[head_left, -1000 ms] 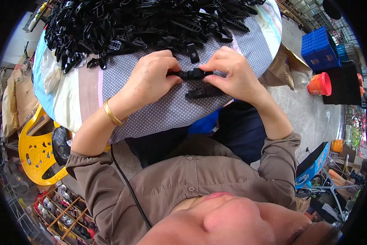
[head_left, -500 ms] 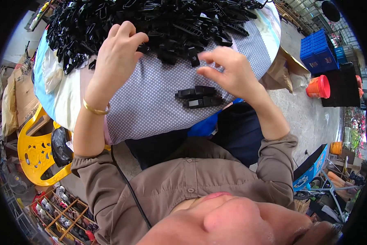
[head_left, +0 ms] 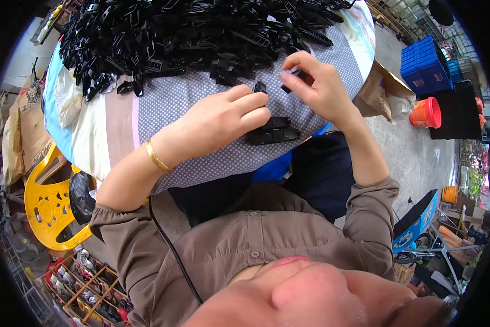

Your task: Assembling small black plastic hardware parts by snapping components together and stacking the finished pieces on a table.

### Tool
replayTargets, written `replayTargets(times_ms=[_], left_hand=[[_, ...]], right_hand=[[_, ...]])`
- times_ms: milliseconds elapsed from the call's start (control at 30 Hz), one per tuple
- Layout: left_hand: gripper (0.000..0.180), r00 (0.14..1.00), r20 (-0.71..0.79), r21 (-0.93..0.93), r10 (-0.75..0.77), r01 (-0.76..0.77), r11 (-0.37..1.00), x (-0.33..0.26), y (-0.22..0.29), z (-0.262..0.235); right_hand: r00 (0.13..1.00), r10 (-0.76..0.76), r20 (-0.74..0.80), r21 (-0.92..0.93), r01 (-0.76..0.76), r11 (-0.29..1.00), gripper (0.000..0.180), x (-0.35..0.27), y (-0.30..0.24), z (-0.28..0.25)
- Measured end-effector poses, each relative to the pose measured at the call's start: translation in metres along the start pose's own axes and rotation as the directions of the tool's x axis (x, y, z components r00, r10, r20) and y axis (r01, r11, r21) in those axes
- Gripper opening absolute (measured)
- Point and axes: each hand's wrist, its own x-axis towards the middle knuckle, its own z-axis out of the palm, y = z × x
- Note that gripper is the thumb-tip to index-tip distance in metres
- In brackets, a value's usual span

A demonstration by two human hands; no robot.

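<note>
A large heap of glossy black plastic parts (head_left: 190, 38) covers the far side of the cloth-covered round table (head_left: 201, 103). My left hand (head_left: 223, 117) is closed over the table's middle, a small black plastic piece (head_left: 259, 87) poking out past its fingers. To its right, my right hand (head_left: 324, 90) pinches another black plastic part (head_left: 289, 83) between thumb and fingers; the palm side of the grip is partly hidden. Near the table's front edge, just below both hands, lie a few longer black plastic pieces (head_left: 277, 135) side by side, partly covered by my left fingers.
A yellow plastic chair (head_left: 51, 204) with a black bag stands at the left. Right of the table are a brown paper bag (head_left: 381, 92), a red bucket (head_left: 426, 113) and a blue crate (head_left: 426, 65). A black cable (head_left: 171, 248) runs down beside my left arm.
My left hand has come away from the heap, toward the right and nearer to me, and now has a black piece. The right hand has closed on a black part.
</note>
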Motion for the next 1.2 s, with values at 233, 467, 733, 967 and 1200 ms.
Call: replayTargets(times_ms=[233,467,733,967,1200], left_hand=[[0.024,0.970,0.074,-0.279,-0.232,0.244,0.929,-0.002,-0.019,-0.003],[0.033,0.969,0.056,-0.290,-0.241,0.246,0.925,-0.003,-0.010,0.000],[0.032,0.996,-0.054,0.042,-0.065,0.067,0.997,0.003,-0.018,0.008],[0.030,0.977,-0.100,-0.065,-0.189,0.183,0.981,0.008,-0.009,0.025],[0.020,0.897,-0.023,-0.090,-0.442,0.439,0.894,-0.007,-0.013,0.005]], right_hand=[[0.998,0.001,0.058,0.307,-0.018,0.952,0.015,-0.005,0.007,-0.002],[0.984,-0.163,0.065,-0.244,0.174,0.954,0.024,-0.016,-0.011,-0.008],[0.897,-0.259,0.357,0.176,0.208,0.962,0.023,-0.020,-0.020,-0.005],[0.975,-0.124,0.186,0.168,0.093,0.981,0.023,-0.014,-0.030,-0.015],[0.972,-0.204,0.116,-0.094,0.215,0.972,0.022,-0.017,-0.023,-0.007]])
